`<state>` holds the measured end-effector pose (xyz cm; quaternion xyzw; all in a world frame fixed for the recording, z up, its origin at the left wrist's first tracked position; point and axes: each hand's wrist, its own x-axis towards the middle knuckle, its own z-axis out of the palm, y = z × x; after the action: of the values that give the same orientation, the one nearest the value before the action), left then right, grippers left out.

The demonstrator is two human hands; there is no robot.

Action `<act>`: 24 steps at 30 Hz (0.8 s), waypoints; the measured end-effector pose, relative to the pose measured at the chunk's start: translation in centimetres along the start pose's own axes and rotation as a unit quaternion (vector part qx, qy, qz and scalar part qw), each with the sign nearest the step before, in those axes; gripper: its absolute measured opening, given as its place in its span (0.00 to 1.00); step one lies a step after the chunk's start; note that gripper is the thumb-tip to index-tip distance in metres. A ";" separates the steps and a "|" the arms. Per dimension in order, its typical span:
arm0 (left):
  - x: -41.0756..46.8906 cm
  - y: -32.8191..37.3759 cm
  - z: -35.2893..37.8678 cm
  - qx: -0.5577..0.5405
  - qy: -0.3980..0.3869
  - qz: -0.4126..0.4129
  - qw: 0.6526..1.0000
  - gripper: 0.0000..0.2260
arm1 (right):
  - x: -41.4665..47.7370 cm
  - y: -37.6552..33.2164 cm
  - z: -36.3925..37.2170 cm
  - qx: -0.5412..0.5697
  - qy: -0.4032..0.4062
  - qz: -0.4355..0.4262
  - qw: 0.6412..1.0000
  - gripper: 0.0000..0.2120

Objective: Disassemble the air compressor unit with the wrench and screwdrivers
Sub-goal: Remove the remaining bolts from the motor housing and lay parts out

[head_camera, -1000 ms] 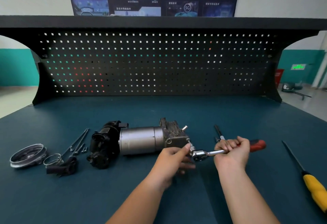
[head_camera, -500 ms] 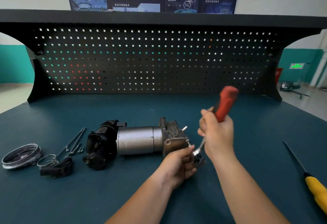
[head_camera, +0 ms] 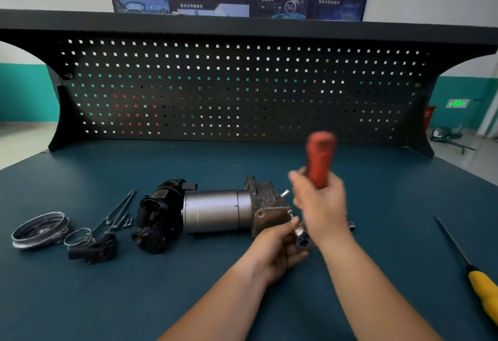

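The air compressor unit [head_camera: 215, 211] lies on its side on the dark blue bench, black motor end to the left, grey block to the right. My right hand [head_camera: 320, 203] grips the ratchet wrench by its red handle [head_camera: 319, 160], which points up and is blurred. The wrench head [head_camera: 302, 239] sits at a bolt on the block's right face. My left hand [head_camera: 277, 249] pinches the wrench head and socket against that face.
Removed parts lie left of the unit: a metal ring cover [head_camera: 40, 228], a wire clip [head_camera: 79, 236], a black bracket [head_camera: 93, 250] and long bolts [head_camera: 118, 212]. A yellow-handled screwdriver [head_camera: 482, 289] lies at the right edge. A small socket [head_camera: 351, 224] sits behind my right wrist. The pegboard [head_camera: 242, 90] closes the back.
The wrench handle swung from lying flat to the right up to near vertical, and it has now tilted further left. My left hand stayed at the wrench head.
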<state>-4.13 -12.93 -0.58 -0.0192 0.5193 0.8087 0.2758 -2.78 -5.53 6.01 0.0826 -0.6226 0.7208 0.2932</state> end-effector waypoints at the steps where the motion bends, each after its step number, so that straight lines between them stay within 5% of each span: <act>1: -0.1 0.0 0.0 -0.006 0.001 -0.006 1.000 0.09 | 0.6 0.1 -0.9 0.085 0.055 0.030 0.994 0.14; 5: 0.0 -0.1 0.1 -0.026 -0.002 -0.008 1.000 0.11 | 1.7 1.7 -5.3 0.390 0.250 0.197 0.864 0.15; 8: 0.0 -0.3 0.2 -0.022 -0.010 -0.008 1.000 0.12 | 1.2 3.3 -6.7 0.423 0.318 0.283 0.800 0.15; 16: -0.1 -0.1 0.3 -0.045 -0.002 0.005 0.999 0.12 | 0.5 1.7 -3.7 0.304 0.290 0.099 0.902 0.14; 24: -0.5 0.4 0.3 0.007 0.009 0.045 0.999 0.12 | 0.4 1.4 -3.9 0.333 0.275 0.100 0.896 0.16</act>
<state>-3.83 -13.00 0.05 -0.0012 0.5280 0.8162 0.2345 -2.82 -1.77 4.19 -0.0888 -0.2454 0.9054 0.3348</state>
